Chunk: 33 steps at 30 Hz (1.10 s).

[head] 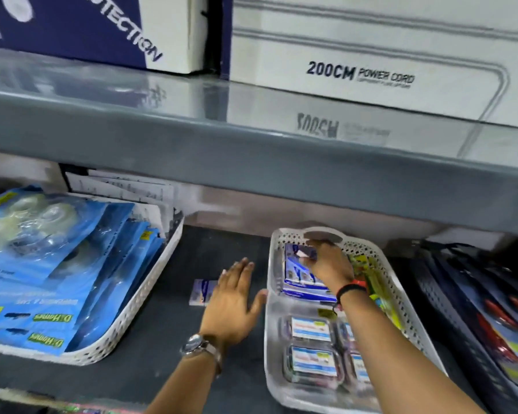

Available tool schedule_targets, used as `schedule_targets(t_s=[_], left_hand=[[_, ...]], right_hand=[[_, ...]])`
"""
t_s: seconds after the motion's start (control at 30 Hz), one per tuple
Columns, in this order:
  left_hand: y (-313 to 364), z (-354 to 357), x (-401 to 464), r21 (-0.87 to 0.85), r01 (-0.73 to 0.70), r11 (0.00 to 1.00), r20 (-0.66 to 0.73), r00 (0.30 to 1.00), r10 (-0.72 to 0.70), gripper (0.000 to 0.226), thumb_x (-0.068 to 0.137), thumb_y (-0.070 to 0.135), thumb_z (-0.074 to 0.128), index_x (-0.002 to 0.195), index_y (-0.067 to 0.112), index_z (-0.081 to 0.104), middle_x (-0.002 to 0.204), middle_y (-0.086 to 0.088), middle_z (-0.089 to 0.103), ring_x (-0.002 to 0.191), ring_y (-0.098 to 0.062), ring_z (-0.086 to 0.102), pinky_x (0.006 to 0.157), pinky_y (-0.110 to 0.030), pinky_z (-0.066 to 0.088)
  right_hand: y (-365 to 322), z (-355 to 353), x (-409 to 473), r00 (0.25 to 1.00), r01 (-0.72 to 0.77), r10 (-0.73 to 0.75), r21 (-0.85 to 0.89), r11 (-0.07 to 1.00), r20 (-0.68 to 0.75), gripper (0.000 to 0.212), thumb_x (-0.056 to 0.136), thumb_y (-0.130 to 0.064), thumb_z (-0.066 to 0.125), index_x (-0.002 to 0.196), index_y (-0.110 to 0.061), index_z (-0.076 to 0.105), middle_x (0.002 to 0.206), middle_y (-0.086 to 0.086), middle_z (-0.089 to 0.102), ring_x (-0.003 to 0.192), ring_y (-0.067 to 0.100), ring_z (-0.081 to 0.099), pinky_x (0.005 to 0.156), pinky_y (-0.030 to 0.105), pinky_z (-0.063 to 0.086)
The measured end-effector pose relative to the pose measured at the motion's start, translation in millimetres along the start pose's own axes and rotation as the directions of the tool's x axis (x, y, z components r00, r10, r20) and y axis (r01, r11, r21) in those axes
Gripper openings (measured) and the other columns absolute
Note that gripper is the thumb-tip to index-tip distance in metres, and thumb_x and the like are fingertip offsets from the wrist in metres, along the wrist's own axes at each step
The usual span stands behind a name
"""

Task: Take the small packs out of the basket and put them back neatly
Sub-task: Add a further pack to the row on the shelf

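A white perforated basket (399,289) sits on the dark shelf (174,339). At its far end lies a stack of small blue-and-white packs (298,283). My right hand (329,261) reaches into the basket and pinches the top pack (301,251) of that stack. My left hand (232,303) hovers flat, fingers spread, over the shelf just left of the basket. One small pack (201,292) lies on the shelf, partly hidden under the left fingers. Clear plastic boxes with white labels (311,345) fill the basket's near end.
A larger white basket (150,297) of blue tape-dispenser packs stands at the left. Yellow-green packs (368,273) line the small basket's right side. A dark basket (461,318) with pens is at the right. A grey shelf edge (251,162) overhangs close above.
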<state>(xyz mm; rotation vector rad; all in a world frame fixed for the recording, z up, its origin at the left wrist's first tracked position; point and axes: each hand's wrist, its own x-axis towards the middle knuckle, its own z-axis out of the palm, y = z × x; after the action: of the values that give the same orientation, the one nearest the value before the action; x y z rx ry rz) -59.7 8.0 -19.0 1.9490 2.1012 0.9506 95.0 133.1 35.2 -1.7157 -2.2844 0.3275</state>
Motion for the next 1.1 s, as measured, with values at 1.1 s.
schedule_targets(t_s=[1.1], left_hand=[[-94, -9, -56, 0.191, 0.279, 0.941, -0.009, 0.959, -0.282, 0.076, 0.086, 0.051, 0.044, 0.14, 0.006, 0.015, 0.152, -0.014, 0.017, 0.141, -0.024, 0.013, 0.116, -0.033, 0.005]], right_hand=[[-104, 74, -32, 0.921, -0.053, -0.023, 0.182, 0.982, 0.388, 0.02, 0.083, 0.006, 0.05, 0.066, -0.001, 0.059, 0.104, 0.026, 0.067, 0.095, 0.033, 0.063, 0.078, 0.034, 0.048]])
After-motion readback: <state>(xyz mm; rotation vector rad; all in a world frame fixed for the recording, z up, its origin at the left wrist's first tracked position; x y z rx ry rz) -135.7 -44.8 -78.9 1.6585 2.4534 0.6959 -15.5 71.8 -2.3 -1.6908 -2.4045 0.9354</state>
